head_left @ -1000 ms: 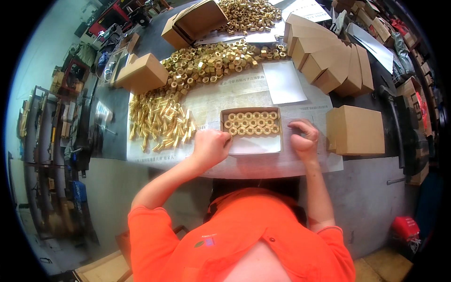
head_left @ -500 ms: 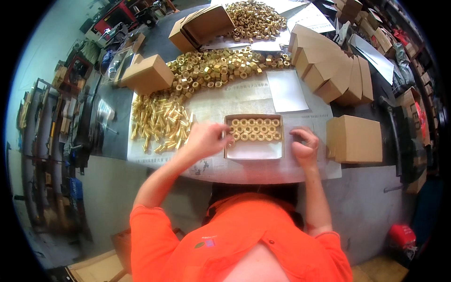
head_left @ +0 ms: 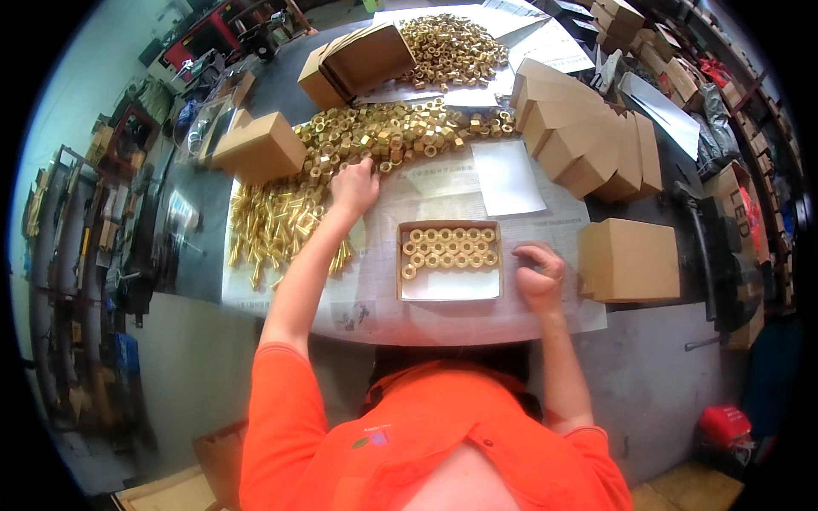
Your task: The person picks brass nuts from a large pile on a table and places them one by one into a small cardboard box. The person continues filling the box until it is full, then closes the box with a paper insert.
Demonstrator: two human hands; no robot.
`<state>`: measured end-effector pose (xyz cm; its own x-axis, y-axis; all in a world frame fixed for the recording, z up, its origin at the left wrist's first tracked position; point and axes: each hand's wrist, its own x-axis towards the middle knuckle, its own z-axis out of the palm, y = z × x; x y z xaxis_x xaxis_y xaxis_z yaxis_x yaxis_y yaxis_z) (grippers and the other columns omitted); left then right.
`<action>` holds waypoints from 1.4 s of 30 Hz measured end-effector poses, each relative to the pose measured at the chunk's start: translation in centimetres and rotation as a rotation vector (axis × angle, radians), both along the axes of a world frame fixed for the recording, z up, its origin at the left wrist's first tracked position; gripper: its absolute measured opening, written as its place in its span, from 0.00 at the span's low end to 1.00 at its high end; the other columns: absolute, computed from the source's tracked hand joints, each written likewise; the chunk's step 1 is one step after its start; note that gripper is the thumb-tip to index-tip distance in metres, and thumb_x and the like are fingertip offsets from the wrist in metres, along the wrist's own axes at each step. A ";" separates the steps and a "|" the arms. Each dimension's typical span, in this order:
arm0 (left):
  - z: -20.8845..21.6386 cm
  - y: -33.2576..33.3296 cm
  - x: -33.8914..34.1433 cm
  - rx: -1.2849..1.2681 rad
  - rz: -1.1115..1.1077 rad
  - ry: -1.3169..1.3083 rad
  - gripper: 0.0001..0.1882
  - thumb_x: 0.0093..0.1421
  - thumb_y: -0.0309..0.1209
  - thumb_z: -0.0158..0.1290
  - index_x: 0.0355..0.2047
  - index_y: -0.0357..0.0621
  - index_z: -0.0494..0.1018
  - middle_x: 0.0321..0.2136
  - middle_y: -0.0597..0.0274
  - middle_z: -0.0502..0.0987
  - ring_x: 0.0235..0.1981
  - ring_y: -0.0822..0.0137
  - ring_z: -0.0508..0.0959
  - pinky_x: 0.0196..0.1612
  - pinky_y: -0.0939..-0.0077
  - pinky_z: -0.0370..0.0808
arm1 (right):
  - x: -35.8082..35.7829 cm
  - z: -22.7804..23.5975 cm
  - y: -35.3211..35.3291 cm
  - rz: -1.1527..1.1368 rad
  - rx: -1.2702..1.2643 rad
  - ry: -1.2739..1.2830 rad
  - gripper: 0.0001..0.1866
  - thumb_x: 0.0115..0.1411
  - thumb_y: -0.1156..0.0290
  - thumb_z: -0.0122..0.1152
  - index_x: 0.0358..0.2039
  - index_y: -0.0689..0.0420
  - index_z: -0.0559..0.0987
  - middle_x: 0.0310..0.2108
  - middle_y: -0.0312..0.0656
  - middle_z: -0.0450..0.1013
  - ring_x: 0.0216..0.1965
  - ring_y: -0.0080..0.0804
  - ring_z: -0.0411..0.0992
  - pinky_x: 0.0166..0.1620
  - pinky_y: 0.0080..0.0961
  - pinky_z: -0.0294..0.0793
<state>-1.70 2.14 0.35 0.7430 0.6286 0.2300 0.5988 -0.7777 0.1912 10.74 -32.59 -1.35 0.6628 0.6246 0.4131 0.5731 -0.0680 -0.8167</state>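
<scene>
My left hand [head_left: 355,186] is at the near edge of a heap of brass hex nuts [head_left: 400,128], its fingers drawn together against the nuts. Whatever is between the fingertips is too hidden to name. In front of me a shallow cardboard box [head_left: 399,264] holds brass nuts [head_left: 450,241] lying in rows, with a bare white strip along its near side. Just right of the box, my right hand [head_left: 540,277] rests with loosely curved fingers, a gap between thumb and fingers, and nothing visible in it. Slim brass fittings [head_left: 285,226] lie piled left of my left forearm.
Printed paper [head_left: 375,289] covers the table. A white sheet [head_left: 509,179] lies beyond the box. Several brown cartons [head_left: 588,136] lean together at the right, near a closed carton [head_left: 629,260]. Another carton [head_left: 260,146] stands at the left. Behind lie smaller nuts [head_left: 447,51] and an open carton [head_left: 366,64].
My left hand has moved from the box's left edge up and away to the nut heap. My right hand stays beside the box. The whole view has shifted slightly.
</scene>
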 end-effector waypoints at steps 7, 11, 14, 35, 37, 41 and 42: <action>1.0 0.4 -2.2 -0.861 -0.051 -0.037 0.15 0.60 0.35 0.53 0.24 0.34 0.73 0.13 0.62 0.71 0.11 0.71 0.71 0.14 0.75 0.68 | 0.0 -0.5 0.1 -0.003 0.000 0.034 0.12 0.39 0.78 0.52 0.27 0.63 0.78 0.31 0.47 0.75 0.34 0.40 0.74 0.39 0.26 0.72; 0.1 1.8 -1.8 -0.821 0.091 -0.077 0.15 0.59 0.35 0.50 0.24 0.33 0.74 0.15 0.56 0.75 0.17 0.66 0.77 0.23 0.67 0.73 | 0.1 0.1 0.1 0.003 -0.005 0.018 0.12 0.39 0.78 0.52 0.28 0.63 0.78 0.31 0.47 0.75 0.33 0.40 0.74 0.39 0.26 0.72; -0.4 1.9 -1.2 -0.474 0.084 -0.119 0.15 0.59 0.37 0.49 0.25 0.37 0.75 0.17 0.52 0.77 0.22 0.58 0.80 0.28 0.61 0.75 | 0.1 0.4 0.1 0.004 -0.017 0.008 0.12 0.39 0.78 0.52 0.28 0.63 0.78 0.31 0.47 0.75 0.33 0.40 0.74 0.39 0.26 0.72; 3.8 -5.0 -5.3 -0.377 -0.275 -0.205 0.08 0.51 0.26 0.58 0.31 0.34 0.76 0.23 0.57 0.78 0.22 0.73 0.75 0.28 0.77 0.72 | -0.1 0.0 0.1 -0.006 0.015 0.069 0.13 0.39 0.78 0.50 0.27 0.64 0.78 0.31 0.48 0.75 0.35 0.40 0.74 0.41 0.26 0.73; 5.2 -7.5 -6.4 -0.473 -0.325 -0.195 0.07 0.51 0.26 0.58 0.30 0.35 0.76 0.22 0.58 0.78 0.20 0.74 0.74 0.25 0.78 0.71 | -0.1 0.0 0.1 -0.021 0.006 0.060 0.13 0.38 0.79 0.50 0.27 0.64 0.78 0.31 0.48 0.75 0.35 0.40 0.74 0.41 0.26 0.73; 6.6 -12.3 -8.1 -0.311 -0.495 -0.133 0.04 0.49 0.27 0.59 0.26 0.40 0.77 0.20 0.57 0.77 0.19 0.62 0.77 0.24 0.72 0.72 | -0.3 0.2 0.2 -0.032 0.007 0.052 0.13 0.38 0.79 0.50 0.28 0.64 0.78 0.31 0.47 0.75 0.34 0.39 0.74 0.41 0.26 0.73; 6.6 -13.1 -8.2 -0.257 -0.488 -0.119 0.04 0.49 0.28 0.58 0.24 0.40 0.76 0.19 0.57 0.76 0.20 0.59 0.77 0.24 0.70 0.72 | -0.3 0.3 0.2 -0.028 0.001 0.058 0.13 0.38 0.79 0.50 0.28 0.64 0.78 0.31 0.47 0.75 0.34 0.39 0.74 0.41 0.26 0.73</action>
<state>-9.92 -10.96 6.92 0.9399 0.2656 0.2146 0.1445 -0.8788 0.4549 10.46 -32.44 -1.03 0.7027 0.6053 0.3739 0.5227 -0.0826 -0.8485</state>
